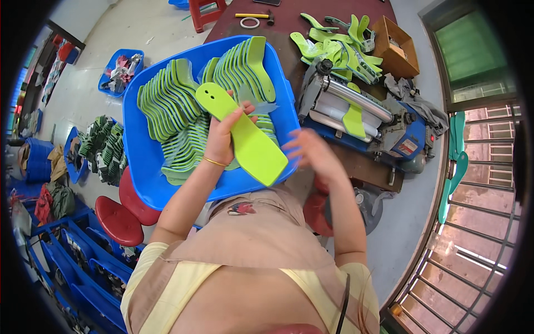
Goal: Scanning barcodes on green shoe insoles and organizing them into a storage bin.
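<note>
Near maroon table, left hand grips lime plate; right hand hovers, fingers spread.

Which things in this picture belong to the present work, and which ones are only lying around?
Work: green piece in left hand; blue tub of green pieces; probably roller machine, carrying another piece.

Apparently lying around: hammer, white ring, grey cloth.
</note>
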A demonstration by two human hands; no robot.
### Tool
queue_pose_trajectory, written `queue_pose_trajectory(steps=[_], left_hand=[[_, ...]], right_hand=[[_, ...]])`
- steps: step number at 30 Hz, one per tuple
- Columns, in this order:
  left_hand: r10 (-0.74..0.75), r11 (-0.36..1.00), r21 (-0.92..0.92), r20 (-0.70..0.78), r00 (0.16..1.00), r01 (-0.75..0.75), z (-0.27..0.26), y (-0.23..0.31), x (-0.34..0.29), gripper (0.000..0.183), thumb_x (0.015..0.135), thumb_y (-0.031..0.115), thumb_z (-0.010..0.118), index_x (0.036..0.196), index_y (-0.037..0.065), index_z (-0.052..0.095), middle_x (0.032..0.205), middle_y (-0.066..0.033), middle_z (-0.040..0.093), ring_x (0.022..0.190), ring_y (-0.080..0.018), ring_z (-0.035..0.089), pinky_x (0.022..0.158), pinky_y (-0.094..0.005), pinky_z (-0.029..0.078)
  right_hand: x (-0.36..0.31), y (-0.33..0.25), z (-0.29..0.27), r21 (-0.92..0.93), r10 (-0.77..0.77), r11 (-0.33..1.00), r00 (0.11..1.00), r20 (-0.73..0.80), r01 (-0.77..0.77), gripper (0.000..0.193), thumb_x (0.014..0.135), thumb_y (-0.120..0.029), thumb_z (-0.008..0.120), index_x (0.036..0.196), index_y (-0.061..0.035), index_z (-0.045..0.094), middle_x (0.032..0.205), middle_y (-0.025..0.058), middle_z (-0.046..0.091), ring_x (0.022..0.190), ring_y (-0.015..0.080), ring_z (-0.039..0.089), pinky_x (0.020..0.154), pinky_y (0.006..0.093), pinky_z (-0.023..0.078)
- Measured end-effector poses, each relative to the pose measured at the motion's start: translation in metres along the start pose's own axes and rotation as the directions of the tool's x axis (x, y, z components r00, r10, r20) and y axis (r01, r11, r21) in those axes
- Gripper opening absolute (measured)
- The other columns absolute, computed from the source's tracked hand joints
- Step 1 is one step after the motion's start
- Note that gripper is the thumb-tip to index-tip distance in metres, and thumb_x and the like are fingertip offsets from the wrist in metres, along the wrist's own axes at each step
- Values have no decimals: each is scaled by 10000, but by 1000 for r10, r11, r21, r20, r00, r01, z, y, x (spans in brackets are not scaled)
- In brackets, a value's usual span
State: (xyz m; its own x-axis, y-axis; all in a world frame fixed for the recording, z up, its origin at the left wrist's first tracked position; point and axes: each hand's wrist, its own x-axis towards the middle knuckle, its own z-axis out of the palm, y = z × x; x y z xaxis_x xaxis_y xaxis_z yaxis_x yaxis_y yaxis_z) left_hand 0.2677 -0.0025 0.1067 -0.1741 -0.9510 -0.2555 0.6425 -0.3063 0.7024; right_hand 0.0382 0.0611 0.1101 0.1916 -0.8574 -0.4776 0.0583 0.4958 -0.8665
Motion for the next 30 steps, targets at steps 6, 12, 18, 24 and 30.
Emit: queue_pose_trajectory(steps=[6,12,18,24,30], left_hand=[[202,537,749,333,921,-389,-61,1,10,557,947,333,472,1388,44,291,1332,-119,454,1186,-232,479,1018,-344,347],[748,528,791,-261,610,-310,-162,121,-21,219,901,151,538,1083,40,584,875,-12,588,762,-87,545,656,-215,458],[964,241,971,-240,117,11,-311,188,-149,373,828,96,642,1157,18,485,983,-61,531,798,-72,504,577,-214,432],[636,747,646,-763,111,158,-443,112,-308,281,835,203,655,966,-34,580,703,-61,581,621,-189,558,534,-288,446],[170,892,61,-963,-207,448,-525,-66,-445,351,869,285,556,994,-40,598,846,-127,624,717,-223,604,653,-347,486]], right_hand=[[-23,32,56,384,-6,923,999,32,-7,362,840,-189,644,1120,9,526,899,64,607,663,140,603,480,262,470],[-61,70,-9,375,32,916,903,-428,145,255,835,-134,612,1049,-6,556,842,53,611,582,132,572,415,257,414],[-55,105,-76,359,105,896,660,-744,262,194,870,-157,562,985,-7,517,735,115,608,509,201,569,388,268,400],[-3,108,-118,489,271,852,643,-716,185,240,825,-174,564,977,10,536,737,138,604,526,206,564,386,251,342],[27,94,-134,305,87,921,633,-770,244,291,872,-278,590,969,-11,527,704,102,594,507,185,561,391,244,399]])
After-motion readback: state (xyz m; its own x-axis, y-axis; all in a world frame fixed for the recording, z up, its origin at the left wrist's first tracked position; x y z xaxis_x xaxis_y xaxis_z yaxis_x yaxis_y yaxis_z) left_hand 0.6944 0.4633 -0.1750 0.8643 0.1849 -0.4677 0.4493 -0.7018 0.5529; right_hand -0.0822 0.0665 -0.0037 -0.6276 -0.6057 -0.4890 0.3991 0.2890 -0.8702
